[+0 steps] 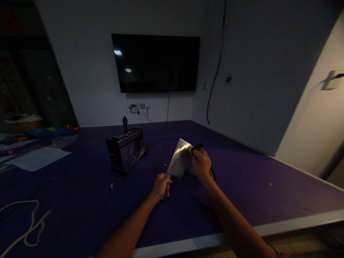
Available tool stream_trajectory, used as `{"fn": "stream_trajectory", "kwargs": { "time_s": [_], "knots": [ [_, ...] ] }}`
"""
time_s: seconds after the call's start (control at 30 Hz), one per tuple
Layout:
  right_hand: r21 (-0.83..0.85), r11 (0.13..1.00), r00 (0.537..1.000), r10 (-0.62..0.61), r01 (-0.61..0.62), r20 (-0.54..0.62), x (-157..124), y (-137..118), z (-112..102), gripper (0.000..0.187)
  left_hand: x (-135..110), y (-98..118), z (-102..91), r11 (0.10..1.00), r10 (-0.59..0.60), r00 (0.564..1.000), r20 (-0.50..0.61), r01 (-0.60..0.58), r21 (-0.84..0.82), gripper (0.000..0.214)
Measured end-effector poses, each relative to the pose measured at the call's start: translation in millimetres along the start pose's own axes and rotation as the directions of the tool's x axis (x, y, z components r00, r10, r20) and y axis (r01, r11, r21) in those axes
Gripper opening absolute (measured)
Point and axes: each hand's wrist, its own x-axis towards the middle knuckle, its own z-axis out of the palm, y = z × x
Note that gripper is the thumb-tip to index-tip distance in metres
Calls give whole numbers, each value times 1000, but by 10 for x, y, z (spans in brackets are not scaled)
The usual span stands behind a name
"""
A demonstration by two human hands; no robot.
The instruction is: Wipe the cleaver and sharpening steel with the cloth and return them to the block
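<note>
Two hands (160, 185) (202, 164), one illegible paper (37, 158)

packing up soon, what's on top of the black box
A dark handle stands up from the top of the black box; any part reaching down inside is covered.

Left hand (160, 186) grips red handle (168, 191), blade (177, 163) apparently attached.
</note>
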Motion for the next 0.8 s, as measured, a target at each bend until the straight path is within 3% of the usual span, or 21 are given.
{"fn": "stream_trajectory", "kwargs": {
  "time_s": [0.37,0.8],
  "knots": [
    [-28,997,995,-80,78,-63,-8,14,7,26,-9,37,6,998,-2,999,49,-1,65,11],
    [30,990,988,-135,137,-73,-2,-6,8,27,-6,14,1,969,-7,1000,-14,11,247,9]
  ]
}}
